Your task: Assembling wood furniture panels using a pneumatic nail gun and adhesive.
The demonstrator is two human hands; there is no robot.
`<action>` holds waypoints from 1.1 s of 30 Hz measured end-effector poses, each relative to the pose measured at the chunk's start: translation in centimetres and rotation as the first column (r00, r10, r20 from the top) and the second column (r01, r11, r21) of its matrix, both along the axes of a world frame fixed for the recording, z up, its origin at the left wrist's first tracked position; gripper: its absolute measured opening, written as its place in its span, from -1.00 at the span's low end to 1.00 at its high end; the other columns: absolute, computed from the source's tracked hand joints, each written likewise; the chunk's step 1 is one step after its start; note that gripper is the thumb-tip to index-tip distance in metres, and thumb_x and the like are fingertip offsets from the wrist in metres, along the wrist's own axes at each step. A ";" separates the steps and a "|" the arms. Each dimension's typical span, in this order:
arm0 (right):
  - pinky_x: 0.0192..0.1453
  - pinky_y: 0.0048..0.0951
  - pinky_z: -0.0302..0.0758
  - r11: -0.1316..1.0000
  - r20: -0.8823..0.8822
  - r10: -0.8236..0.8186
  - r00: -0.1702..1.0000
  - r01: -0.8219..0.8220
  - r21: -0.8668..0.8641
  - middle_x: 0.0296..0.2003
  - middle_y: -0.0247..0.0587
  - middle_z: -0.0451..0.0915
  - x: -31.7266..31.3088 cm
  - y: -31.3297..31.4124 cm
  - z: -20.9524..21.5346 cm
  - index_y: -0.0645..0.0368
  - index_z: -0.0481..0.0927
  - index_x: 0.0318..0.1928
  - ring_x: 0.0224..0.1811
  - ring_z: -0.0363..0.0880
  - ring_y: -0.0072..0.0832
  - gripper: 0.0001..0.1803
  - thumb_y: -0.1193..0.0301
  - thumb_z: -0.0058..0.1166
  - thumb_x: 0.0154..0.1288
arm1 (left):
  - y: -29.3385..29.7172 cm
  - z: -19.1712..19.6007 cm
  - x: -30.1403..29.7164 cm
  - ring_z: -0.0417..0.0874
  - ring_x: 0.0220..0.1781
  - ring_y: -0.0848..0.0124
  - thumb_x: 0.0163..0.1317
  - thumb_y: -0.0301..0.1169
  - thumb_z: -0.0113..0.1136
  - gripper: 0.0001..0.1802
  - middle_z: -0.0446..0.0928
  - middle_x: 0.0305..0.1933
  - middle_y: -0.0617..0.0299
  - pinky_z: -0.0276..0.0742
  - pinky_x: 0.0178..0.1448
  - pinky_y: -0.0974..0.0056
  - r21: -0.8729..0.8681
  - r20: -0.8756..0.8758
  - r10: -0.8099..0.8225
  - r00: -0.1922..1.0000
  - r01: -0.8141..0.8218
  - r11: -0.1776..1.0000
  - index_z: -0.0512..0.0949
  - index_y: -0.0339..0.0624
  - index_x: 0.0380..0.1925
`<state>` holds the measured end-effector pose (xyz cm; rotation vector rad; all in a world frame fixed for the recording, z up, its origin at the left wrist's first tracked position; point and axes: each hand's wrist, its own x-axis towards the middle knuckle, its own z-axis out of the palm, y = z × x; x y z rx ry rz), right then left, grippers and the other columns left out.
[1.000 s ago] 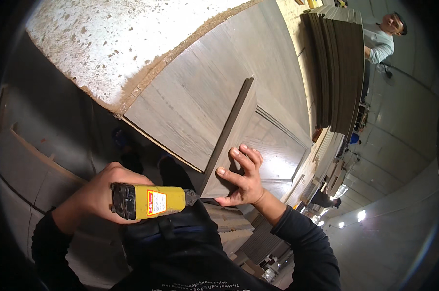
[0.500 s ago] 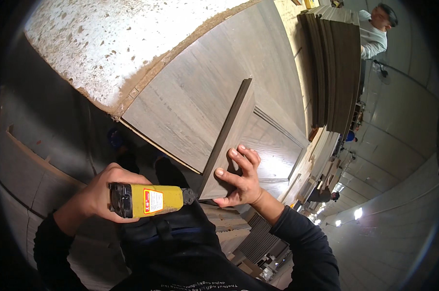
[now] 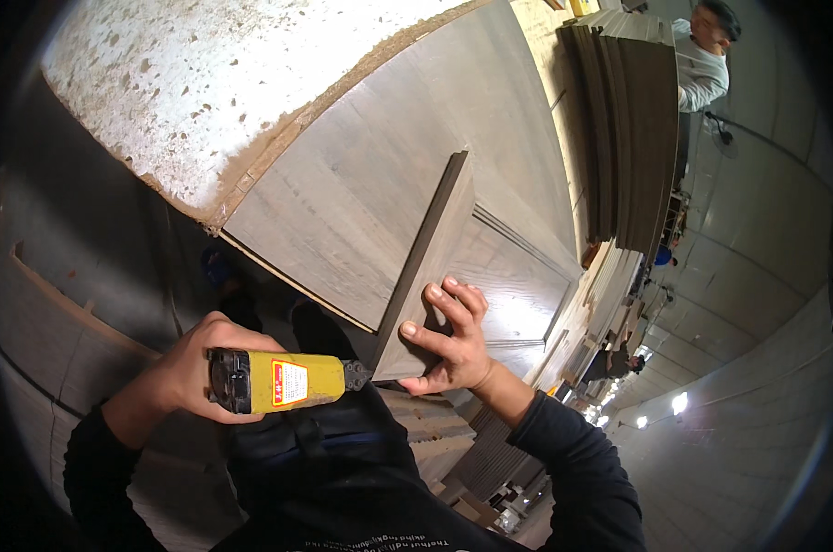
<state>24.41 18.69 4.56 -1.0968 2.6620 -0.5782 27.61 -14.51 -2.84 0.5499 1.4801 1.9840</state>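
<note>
My left hand (image 3: pixel 195 363) is wrapped round a yellow and black nail gun (image 3: pixel 317 379), held level with its dark nose toward the right. That nose meets the near lower corner of a grey-brown framed wooden panel (image 3: pixel 517 267), or lies just beside it. My right hand (image 3: pixel 453 345) grips the panel's near frame piece, fingers spread over its face and thumb at the lower edge. The panel stands tilted over a flat grey wood board (image 3: pixel 361 156) on the bench. How my left fingers sit on the nail gun's underside is hidden.
A speckled white worktop (image 3: pixel 177 92) lies far left, with a brown edge. Beyond the board stands a tall stack of dark panels (image 3: pixel 619 129), and a person (image 3: pixel 706 55) is behind it. More stacked boards (image 3: pixel 485 451) sit below my right forearm.
The bench, board and panel appear slightly farther left in view, and the panel's corner sits a little nearer the nail gun's nose. Both hands keep their holds.
</note>
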 end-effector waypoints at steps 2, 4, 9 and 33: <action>0.32 -0.04 -0.07 1.000 0.008 -0.005 1.000 0.005 -0.003 0.21 -0.15 0.36 0.1 -0.4 0.0 -0.23 0.61 -0.02 0.30 0.17 -0.15 -0.36 -0.22 0.18 -0.12 | -0.5 0.4 0.1 0.69 -0.39 0.29 -0.30 -0.34 0.43 -0.55 0.63 -0.39 0.08 0.56 -0.22 0.37 -0.022 -0.015 0.010 1.000 -0.010 1.000 0.57 -0.32 -0.34; 0.32 -0.04 -0.07 1.000 -0.012 -0.011 1.000 0.011 -0.009 0.21 -0.15 0.35 -0.1 -0.5 0.8 -0.24 0.60 0.00 0.30 0.17 -0.15 -0.36 -0.22 0.17 -0.11 | -0.7 1.8 -0.7 0.65 -0.48 0.40 -0.26 -0.39 0.41 -0.62 0.61 -0.47 0.14 0.53 -0.25 0.41 -0.060 0.061 -0.048 0.997 0.051 0.997 0.58 -0.31 -0.37; 0.30 0.03 -0.03 1.000 0.040 -0.007 0.999 0.006 0.020 0.29 -0.13 0.25 -0.4 0.4 1.4 -0.21 0.50 0.12 0.33 0.14 -0.12 -0.29 -0.11 0.15 -0.13 | -0.2 5.7 -0.5 0.62 -0.37 0.42 -0.25 -0.36 0.45 -0.60 0.58 -0.45 0.21 0.47 -0.15 0.43 -0.266 0.340 0.073 0.937 0.022 0.964 0.58 -0.21 -0.33; -0.15 -0.12 0.51 -0.037 0.006 -0.999 -0.037 0.968 -0.249 -0.33 0.05 0.60 6.7 36.1 -2.5 0.20 0.64 -0.29 -0.26 0.58 -0.03 -0.62 0.12 0.04 0.12 | 15.3 10.1 -7.6 0.49 0.07 0.01 0.30 -0.15 -0.02 -0.53 0.45 0.04 -0.23 0.38 0.15 0.05 -0.759 -0.607 -0.074 0.791 -0.550 0.348 0.44 -0.27 0.05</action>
